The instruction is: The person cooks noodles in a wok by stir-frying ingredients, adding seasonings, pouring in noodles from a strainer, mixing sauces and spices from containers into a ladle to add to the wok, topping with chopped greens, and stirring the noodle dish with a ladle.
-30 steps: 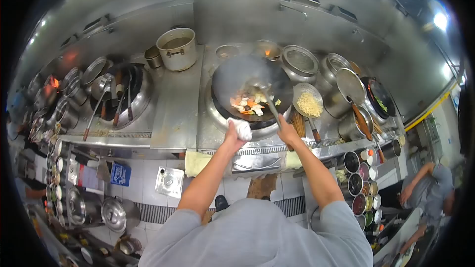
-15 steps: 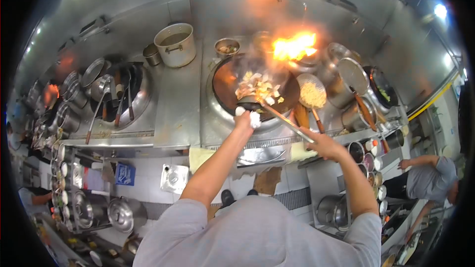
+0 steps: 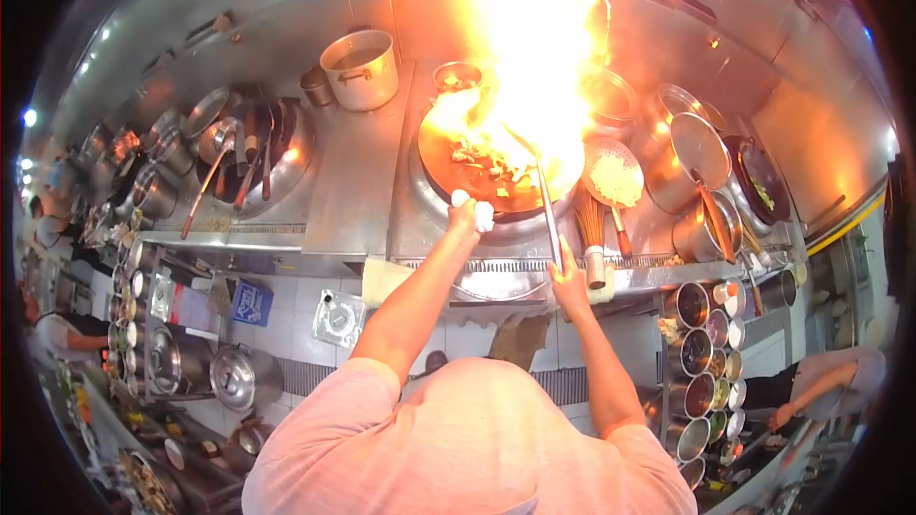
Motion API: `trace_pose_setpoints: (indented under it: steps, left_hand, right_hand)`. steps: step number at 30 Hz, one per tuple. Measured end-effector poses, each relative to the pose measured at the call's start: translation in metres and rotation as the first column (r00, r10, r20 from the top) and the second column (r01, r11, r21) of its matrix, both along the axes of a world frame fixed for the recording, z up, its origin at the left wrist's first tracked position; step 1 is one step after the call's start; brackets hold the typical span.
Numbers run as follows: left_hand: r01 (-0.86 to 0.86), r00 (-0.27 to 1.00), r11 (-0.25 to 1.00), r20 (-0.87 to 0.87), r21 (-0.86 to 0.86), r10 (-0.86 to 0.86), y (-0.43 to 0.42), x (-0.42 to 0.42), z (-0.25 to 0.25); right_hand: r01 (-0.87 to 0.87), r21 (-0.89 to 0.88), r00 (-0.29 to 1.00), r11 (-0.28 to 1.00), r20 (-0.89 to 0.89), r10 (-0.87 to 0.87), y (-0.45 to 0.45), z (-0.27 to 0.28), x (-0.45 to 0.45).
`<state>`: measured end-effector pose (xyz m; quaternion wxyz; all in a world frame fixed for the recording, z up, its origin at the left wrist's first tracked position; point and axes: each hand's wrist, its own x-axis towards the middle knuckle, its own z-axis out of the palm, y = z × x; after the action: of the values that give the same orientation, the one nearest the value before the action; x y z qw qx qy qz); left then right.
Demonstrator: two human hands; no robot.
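Observation:
My left hand [image 3: 464, 216] is closed around a bunched white cloth [image 3: 484, 217] at the near edge of a large wok [image 3: 441, 170]. Chopped pieces of food [image 3: 487, 172] lie in the wok, partly hidden by a tall, bright flame [image 3: 534, 48] over its far side. My right hand [image 3: 568, 281] grips the end of a long-handled ladle [image 3: 547, 200], which slants up and away over the wok. The glare hides the ladle's head.
Right of the wok sit a strainer [image 3: 615, 181] with pale yellow food and a bamboo brush [image 3: 592, 224]. A large pot [image 3: 361, 72] stands behind left. Several sauce containers [image 3: 695, 351] line the right side; another person's arm [image 3: 811, 396] is beyond.
The flame has grown and spread over the wok. My right hand has moved left and nearer my body, swinging the ladle more upright with its head toward the far side.

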<state>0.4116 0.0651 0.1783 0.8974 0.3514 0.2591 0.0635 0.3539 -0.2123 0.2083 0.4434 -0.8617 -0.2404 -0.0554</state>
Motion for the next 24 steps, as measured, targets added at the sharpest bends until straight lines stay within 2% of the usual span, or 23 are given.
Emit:
trace_pose_setpoints:
  steps: [1,2,3,5,7,9,10,11,13,14,15,16,17,18,19,20,21,23,24]
  left_hand:
    - [-0.125,0.973,0.991,-0.191,0.051,0.133,-0.012,-0.001,0.027]
    - [0.021,0.992,1.0,-0.124,0.016,-0.019,0.006,0.02,-0.025]
    - [0.029,0.992,0.999,-0.124,0.026,-0.026,0.009,0.013,-0.015]
    - [0.204,0.965,0.967,-0.132,-0.153,-0.225,0.007,-0.008,0.026]
    - [0.167,0.973,0.974,-0.135,-0.154,-0.188,0.004,-0.008,0.029]
    - [0.144,0.981,0.955,-0.087,-0.26,-0.172,0.006,0.017,0.011]
    - [0.273,0.961,0.926,0.026,-0.26,-0.276,0.018,0.033,-0.024]
    - [0.269,0.962,0.923,0.024,-0.276,-0.273,0.013,0.03,-0.026]
    - [0.131,0.99,0.986,-0.057,0.1,-0.125,-0.01,0.021,-0.007]
    - [0.132,0.991,0.99,-0.014,0.054,-0.132,-0.018,0.009,0.016]
    - [0.178,0.984,0.983,0.03,-0.052,-0.177,-0.013,-0.006,0.031]
    - [0.051,0.998,0.99,0.044,-0.133,-0.045,-0.012,0.003,0.043]
    - [-0.074,0.997,0.972,0.017,-0.223,0.08,-0.019,0.0,0.04]
    - [-0.051,0.998,0.996,0.03,-0.076,0.054,-0.014,0.011,-0.008]
    - [-0.02,0.998,0.997,0.067,0.079,0.015,-0.011,0.036,-0.043]
    - [0.199,0.98,0.955,0.023,-0.22,-0.198,0.0,0.004,0.009]
    - [0.092,0.989,0.979,-0.097,-0.184,-0.111,-0.011,-0.015,0.061]
    - [0.112,0.994,0.971,0.016,-0.21,-0.111,-0.006,-0.027,0.058]
    - [0.024,0.998,0.989,-0.054,-0.142,-0.032,-0.003,-0.014,0.011]
  right_hand:
    - [0.008,0.017,1.0,1.0,0.001,-0.008,0.01,0.006,0.011]
    - [0.075,-0.054,0.977,0.996,-0.197,-0.085,0.021,0.029,0.027]
    - [0.123,-0.141,0.907,0.982,-0.386,-0.168,0.028,0.044,0.039]
    - [0.077,-0.132,0.886,0.988,-0.445,-0.129,0.035,0.058,0.062]
    - [0.035,-0.132,0.859,0.991,-0.503,-0.098,0.024,0.057,0.061]
    - [-0.155,-0.242,0.952,0.958,-0.294,0.08,0.001,0.052,0.051]
    - [-0.138,-0.303,0.948,0.943,-0.318,0.036,-0.001,0.076,0.028]
    - [-0.142,-0.317,0.945,0.938,-0.324,0.033,-0.008,0.073,0.026]
    - [-0.155,-0.405,0.988,0.901,-0.081,0.133,-0.045,0.063,0.024]
    - [-0.143,-0.412,0.989,0.9,-0.082,0.12,-0.064,0.067,0.02]
    - [-0.204,-0.415,0.97,0.887,0.036,0.24,-0.078,0.081,0.015]
    - [-0.274,-0.417,0.918,0.867,0.157,0.365,-0.075,0.098,0.014]
    - [-0.293,-0.416,0.916,0.861,0.135,0.378,-0.062,0.127,0.001]
    - [-0.308,-0.477,0.95,0.823,-0.204,0.237,-0.046,0.166,-0.008]
    - [-0.324,-0.53,0.877,0.784,-0.478,0.04,-0.038,0.191,-0.007]
    - [-0.331,-0.579,0.888,0.745,-0.458,0.039,-0.04,0.193,0.0]
    - [-0.325,-0.569,0.891,0.756,-0.453,0.042,-0.037,0.202,0.006]
    - [-0.309,-0.621,0.837,0.72,-0.538,-0.104,-0.028,0.214,0.008]
    - [-0.291,-0.612,0.911,0.735,-0.411,0.019,-0.032,0.172,0.028]
